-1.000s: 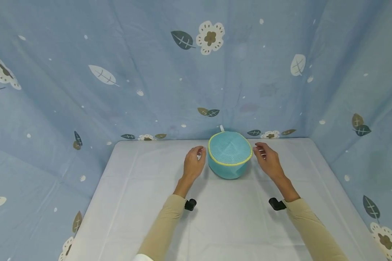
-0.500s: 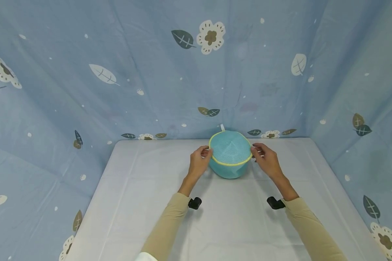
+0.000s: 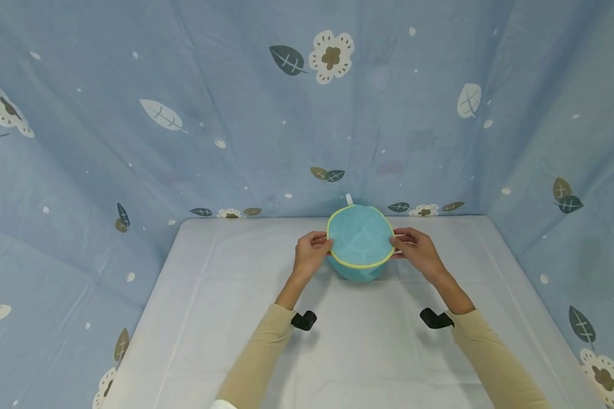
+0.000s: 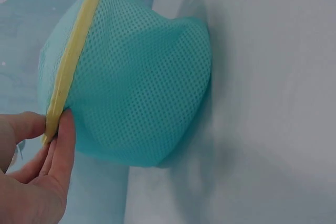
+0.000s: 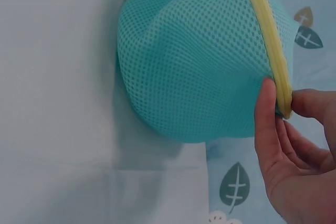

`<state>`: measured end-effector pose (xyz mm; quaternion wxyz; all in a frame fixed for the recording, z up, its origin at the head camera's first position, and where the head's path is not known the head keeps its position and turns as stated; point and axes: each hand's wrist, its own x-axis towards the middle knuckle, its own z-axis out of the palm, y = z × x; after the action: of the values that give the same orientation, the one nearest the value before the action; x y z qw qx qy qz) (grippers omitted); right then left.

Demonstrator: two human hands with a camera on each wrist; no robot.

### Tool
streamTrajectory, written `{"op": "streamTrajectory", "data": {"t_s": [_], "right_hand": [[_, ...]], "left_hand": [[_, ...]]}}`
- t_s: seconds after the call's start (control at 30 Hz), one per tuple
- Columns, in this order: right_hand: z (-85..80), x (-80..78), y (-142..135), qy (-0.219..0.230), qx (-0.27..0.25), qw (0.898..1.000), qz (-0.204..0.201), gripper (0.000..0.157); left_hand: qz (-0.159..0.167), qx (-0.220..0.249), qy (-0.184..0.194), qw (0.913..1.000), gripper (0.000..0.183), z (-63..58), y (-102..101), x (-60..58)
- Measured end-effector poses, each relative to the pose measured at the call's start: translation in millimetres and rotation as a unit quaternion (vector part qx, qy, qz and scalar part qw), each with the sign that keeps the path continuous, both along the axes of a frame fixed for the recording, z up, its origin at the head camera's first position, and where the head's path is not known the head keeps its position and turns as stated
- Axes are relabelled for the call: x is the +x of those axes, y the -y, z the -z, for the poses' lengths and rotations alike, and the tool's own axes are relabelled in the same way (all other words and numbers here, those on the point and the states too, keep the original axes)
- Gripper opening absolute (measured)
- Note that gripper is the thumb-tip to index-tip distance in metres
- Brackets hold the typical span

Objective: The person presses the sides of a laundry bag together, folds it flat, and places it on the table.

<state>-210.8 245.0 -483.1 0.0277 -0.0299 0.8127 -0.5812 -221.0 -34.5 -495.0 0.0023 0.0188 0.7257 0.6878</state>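
Observation:
A turquoise mesh laundry bag (image 3: 362, 236) with yellow piping round its top stands near the far edge of the table, a white loop sticking up at its back. My left hand (image 3: 311, 253) pinches the yellow rim on its left side, thumb above and fingers beneath, as the left wrist view (image 4: 44, 177) shows. On the opposite side my right hand (image 3: 417, 250) pinches the same rim between thumb and fingers (image 5: 266, 124). The mesh sides sag in folds below the rim, and the bag's lower part meets the white cloth. Its inside is hidden under the mesh top.
A white cloth (image 3: 225, 318) covers the table. Blue curtains (image 3: 235, 102) with leaf and flower prints hang behind it and along both sides. A black wrist camera mount (image 3: 304, 320) sticks out from the left sleeve, and another black mount (image 3: 435, 318) from the right.
Both hands have closed in from beside the bag and taken hold of its rim on either side. The front of the rim has tipped slightly down toward me.

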Motion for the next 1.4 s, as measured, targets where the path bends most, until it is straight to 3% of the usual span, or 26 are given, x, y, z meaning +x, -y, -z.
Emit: {"op": "streamTrajectory", "data": {"t_s": [0.3,0.4,0.6,0.77,0.87,1.1,1.4], "right_hand": [[-1.3,6.6,0.0,0.032,-0.018,0.999,-0.007,0.049],[-2.8,10.0,0.8,0.040,-0.021,0.999,-0.012,0.049],[-5.6,17.0,2.3,0.051,-0.014,0.999,-0.005,0.050],[-5.5,23.9,1.7,0.053,-0.018,0.998,-0.003,0.050],[-4.9,28.4,1.9,0.054,-0.020,0.998,0.000,0.049],[-6.3,41.2,4.6,0.058,-0.026,0.998,-0.001,0.048],[-6.8,54.4,7.2,0.058,-0.035,0.998,-0.007,0.049]], "left_hand": [[0.024,0.008,0.016,0.9995,0.032,-32.5,6.1,24.1],[0.021,0.008,0.019,0.9996,0.031,-30.8,7.2,27.4],[0.011,0.029,0.022,0.9993,0.030,-10.9,8.1,26.9],[0.018,0.045,0.027,0.9984,0.033,-6.8,9.4,31.9],[0.029,0.053,0.039,0.9974,0.034,-9.8,11.9,36.6],[0.034,0.043,0.052,0.9971,0.033,-38.1,15.7,59.5],[0.036,0.049,0.048,0.9970,0.033,-39.1,19.3,73.8]]}}
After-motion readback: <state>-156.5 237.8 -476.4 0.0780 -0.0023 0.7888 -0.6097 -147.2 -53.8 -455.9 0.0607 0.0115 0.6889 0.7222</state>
